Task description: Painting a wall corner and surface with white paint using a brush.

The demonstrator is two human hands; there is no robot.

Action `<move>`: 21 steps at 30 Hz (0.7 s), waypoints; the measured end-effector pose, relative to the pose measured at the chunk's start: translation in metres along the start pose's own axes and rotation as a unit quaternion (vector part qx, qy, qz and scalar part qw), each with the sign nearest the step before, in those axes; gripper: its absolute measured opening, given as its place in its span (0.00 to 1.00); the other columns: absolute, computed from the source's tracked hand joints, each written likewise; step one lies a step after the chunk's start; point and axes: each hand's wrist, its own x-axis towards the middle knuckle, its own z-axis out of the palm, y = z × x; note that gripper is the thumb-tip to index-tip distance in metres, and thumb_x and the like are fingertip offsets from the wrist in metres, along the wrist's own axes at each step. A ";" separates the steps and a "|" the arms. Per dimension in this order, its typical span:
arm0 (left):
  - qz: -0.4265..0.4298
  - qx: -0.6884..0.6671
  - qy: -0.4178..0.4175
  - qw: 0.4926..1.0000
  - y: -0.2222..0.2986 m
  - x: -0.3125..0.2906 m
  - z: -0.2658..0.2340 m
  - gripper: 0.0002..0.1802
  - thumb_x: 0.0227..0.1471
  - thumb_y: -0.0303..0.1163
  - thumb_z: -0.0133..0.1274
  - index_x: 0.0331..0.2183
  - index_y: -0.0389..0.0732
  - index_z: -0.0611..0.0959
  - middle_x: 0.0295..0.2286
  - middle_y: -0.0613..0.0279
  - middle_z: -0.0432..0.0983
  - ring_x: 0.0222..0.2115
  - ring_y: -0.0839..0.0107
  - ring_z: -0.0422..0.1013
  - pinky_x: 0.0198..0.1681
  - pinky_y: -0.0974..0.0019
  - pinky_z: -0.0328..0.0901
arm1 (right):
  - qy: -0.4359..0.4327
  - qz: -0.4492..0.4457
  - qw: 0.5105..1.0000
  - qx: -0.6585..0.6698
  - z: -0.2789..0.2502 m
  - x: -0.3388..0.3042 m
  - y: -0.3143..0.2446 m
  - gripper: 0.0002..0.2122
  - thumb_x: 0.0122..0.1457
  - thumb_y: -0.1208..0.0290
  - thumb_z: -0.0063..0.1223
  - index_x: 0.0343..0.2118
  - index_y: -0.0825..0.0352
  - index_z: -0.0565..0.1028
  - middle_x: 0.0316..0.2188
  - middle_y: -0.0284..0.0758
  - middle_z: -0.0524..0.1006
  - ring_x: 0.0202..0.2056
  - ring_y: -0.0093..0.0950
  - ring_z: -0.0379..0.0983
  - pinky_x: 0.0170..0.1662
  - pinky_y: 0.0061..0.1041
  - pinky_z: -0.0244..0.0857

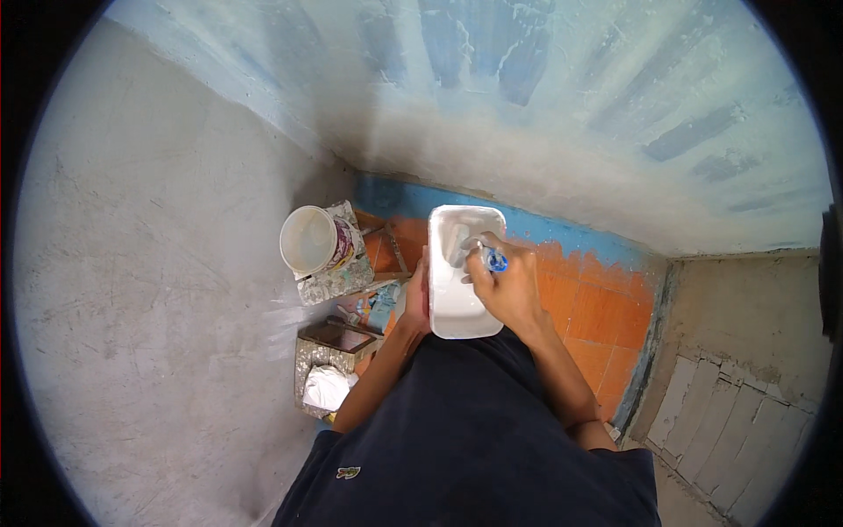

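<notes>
My left hand (417,299) is wrapped round the left side of a deep white rectangular paint tray (465,323), holding it in front of my body. White paint coats its inside. In my right hand (516,285), the fingers are closed round the handle of what looks like a small paint roller (494,258) with a blue handle end. Its pale head is inside the far part of the tray, partly covered by my fingers. Whether the head touches the tray's bottom is hard to tell.
To the left, a white bucket (306,241) stands on a paint-spattered platform (338,285). Nearer is a spattered box-like stand (307,351) with a white cloth or bag (327,388). A grey wall (158,263) rises at left, a patchy blue-white wall (562,105) ahead. Orange tiles (606,307) lie below.
</notes>
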 end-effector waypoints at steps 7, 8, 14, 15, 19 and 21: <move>0.009 -0.012 0.007 1.000 0.013 -0.003 0.018 0.36 0.69 0.58 0.35 0.64 0.41 0.66 0.56 0.52 0.72 0.52 0.61 0.73 0.56 0.54 0.69 | -0.134 0.095 0.980 0.114 -0.018 -0.010 0.016 0.08 0.66 0.73 0.50 0.39 0.73 0.76 0.24 0.44 0.81 0.25 0.33 0.82 0.29 0.28 0.75; -0.002 -0.041 -0.020 0.999 0.017 -0.004 0.020 0.37 0.68 0.58 0.36 0.65 0.40 0.64 0.57 0.51 0.71 0.53 0.60 0.73 0.57 0.53 0.69 | -0.127 0.148 0.960 0.202 -0.024 -0.011 0.021 0.08 0.68 0.72 0.49 0.42 0.72 0.75 0.26 0.44 0.81 0.26 0.35 0.82 0.32 0.32 0.76; 0.063 0.037 0.015 0.997 0.019 -0.009 -0.007 0.36 0.69 0.55 0.38 0.67 0.40 0.61 0.59 0.53 0.68 0.59 0.59 0.68 0.63 0.53 0.64 | -0.070 0.139 0.911 0.381 -0.053 -0.029 0.043 0.08 0.71 0.71 0.46 0.41 0.71 0.69 0.26 0.46 0.80 0.23 0.33 0.79 0.27 0.27 0.73; 0.057 0.040 -0.005 0.998 0.020 -0.007 0.001 0.35 0.69 0.53 0.38 0.67 0.40 0.61 0.59 0.53 0.68 0.60 0.60 0.67 0.63 0.53 0.64 | -0.059 0.142 0.902 0.404 -0.054 -0.032 0.044 0.09 0.71 0.70 0.46 0.41 0.72 0.70 0.26 0.47 0.80 0.23 0.34 0.79 0.27 0.26 0.72; 0.068 0.112 0.028 0.991 0.016 -0.009 0.019 0.33 0.70 0.53 0.37 0.66 0.42 0.64 0.59 0.55 0.69 0.59 0.60 0.68 0.62 0.53 0.65 | -0.012 0.127 0.909 0.396 -0.047 -0.040 0.050 0.14 0.70 0.63 0.49 0.40 0.73 0.73 0.27 0.47 0.80 0.22 0.34 0.77 0.24 0.26 0.71; 0.083 0.064 0.008 0.995 0.012 -0.006 0.020 0.33 0.70 0.55 0.37 0.65 0.43 0.66 0.59 0.55 0.69 0.58 0.60 0.70 0.61 0.52 0.66 | -0.012 0.110 0.910 0.400 -0.047 -0.044 0.052 0.13 0.70 0.65 0.49 0.40 0.73 0.73 0.27 0.47 0.80 0.23 0.32 0.78 0.25 0.26 0.71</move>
